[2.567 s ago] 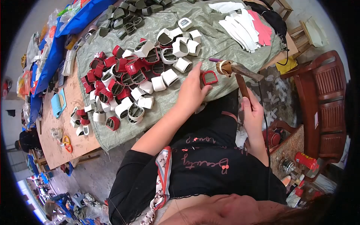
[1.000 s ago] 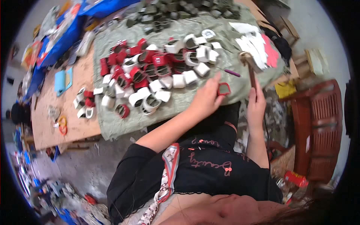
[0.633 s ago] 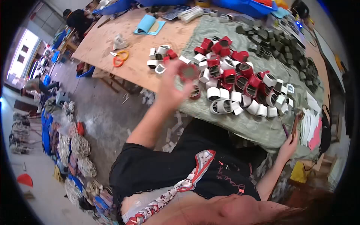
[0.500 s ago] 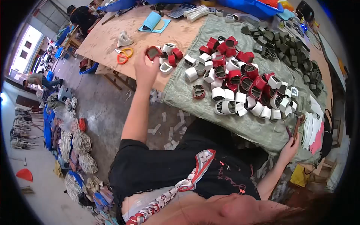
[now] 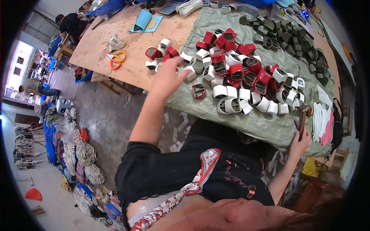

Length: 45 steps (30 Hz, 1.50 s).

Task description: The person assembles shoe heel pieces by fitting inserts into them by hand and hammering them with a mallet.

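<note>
My left hand (image 5: 168, 78) is empty, thumb and fingers apart, over the near left edge of a pile of red and white hollow pieces that look like shoe heels (image 5: 246, 73). Beside it, on bare wood, stands a small group with a red heel piece (image 5: 152, 53); the hand hides part of this group. A lone dark red piece (image 5: 199, 91) rests on the green sheet. At the table's right front, my right hand (image 5: 301, 142) is closed around a brown-handled tool (image 5: 303, 124), its kind unclear. A thin purple stick (image 5: 296, 125) shows beside that handle.
Orange-handled scissors (image 5: 116, 60) and a blue notebook (image 5: 143, 22) lie on the wooden table (image 5: 119, 32). Dark green heel pieces (image 5: 295, 46) are heaped at the back right. White and pink sheets (image 5: 322, 123) lie right of my hand. Co-workers (image 5: 71, 24) are at the far left.
My left hand has released the red heel piece at the small group on the wood. It has moved right toward the big pile, fingers spread. My right hand still grips the tool.
</note>
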Tool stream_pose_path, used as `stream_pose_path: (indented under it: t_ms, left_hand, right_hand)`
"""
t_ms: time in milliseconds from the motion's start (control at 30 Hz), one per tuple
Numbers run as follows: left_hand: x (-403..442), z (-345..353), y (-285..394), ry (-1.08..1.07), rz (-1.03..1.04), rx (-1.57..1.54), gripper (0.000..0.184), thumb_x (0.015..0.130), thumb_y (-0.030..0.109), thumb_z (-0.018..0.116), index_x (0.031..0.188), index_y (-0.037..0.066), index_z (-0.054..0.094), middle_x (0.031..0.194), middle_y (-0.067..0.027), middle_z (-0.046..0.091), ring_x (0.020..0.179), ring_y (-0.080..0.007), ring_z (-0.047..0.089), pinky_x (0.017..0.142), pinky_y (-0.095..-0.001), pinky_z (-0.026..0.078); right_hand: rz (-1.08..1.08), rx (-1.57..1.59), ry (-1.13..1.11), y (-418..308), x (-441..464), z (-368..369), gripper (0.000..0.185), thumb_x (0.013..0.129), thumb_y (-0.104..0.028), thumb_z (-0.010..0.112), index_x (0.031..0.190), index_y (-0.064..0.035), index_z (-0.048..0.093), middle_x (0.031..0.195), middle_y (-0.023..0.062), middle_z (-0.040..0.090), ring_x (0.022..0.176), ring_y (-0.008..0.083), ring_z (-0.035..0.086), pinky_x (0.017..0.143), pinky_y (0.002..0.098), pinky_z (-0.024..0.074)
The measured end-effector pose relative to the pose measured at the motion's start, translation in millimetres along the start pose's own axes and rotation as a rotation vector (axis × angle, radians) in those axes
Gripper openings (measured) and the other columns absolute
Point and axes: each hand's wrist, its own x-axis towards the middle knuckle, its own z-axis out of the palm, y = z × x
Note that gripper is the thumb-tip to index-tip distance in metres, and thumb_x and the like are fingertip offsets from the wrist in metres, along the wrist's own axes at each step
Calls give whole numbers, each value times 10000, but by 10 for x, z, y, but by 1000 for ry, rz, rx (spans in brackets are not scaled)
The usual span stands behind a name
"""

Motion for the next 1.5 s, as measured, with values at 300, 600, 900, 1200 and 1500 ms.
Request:
stream_pose_path:
  t_ms: [300, 600, 900, 1200, 1500]
  left_hand:
    - [-120, 38, 122, 75, 59, -127, 438, 831, 164, 812, 1190, -13, 636, 1113, -135, 665, 1046, -262, 652, 866, -368, 524]
    - [-743, 1119, 1736, -480, 324, -1067, 399, 894, 93, 751, 1233, -12, 569, 1101, -105, 601, 1078, -225, 636, 859, -352, 517]
    - [-1018, 1712, 2081, -522, 437, -553, 390, 903, 140, 733, 1213, -36, 575, 1097, -208, 579, 945, -366, 625, 810, -421, 518]
    - [-990, 1778, 2063, -628, 446, -633, 301, 944, 102, 661, 1217, -1, 588, 1112, -189, 589, 933, -361, 633, 804, -426, 523]
    - [-899, 1883, 2066, -635, 614, -492, 311, 959, 103, 627, 1248, 6, 567, 1085, -175, 572, 970, -366, 615, 840, -432, 510]
  right_hand:
    - [-35, 523, 70, -525, -308, -351, 489, 973, -169, 639, 1441, -65, 547, 1360, 125, 605, 1262, 273, 547, 1083, 387, 392]
    - [-299, 999, -6, -1428, -432, -702, 612, 829, -20, 731, 1417, -42, 562, 1227, 127, 658, 1133, 221, 607, 986, 327, 464]
    - [-120, 1041, -213, -713, -467, -291, 459, 803, -20, 771, 1252, -38, 677, 1134, 116, 696, 994, 240, 671, 894, 328, 519]
    - [-233, 990, -172, -656, -282, -335, 481, 796, -35, 788, 1262, -43, 668, 1121, 119, 702, 1005, 238, 658, 904, 338, 516]
    - [-415, 859, -350, -689, -98, -393, 594, 809, -33, 768, 1372, -59, 580, 1153, 111, 665, 1055, 264, 624, 940, 373, 497]
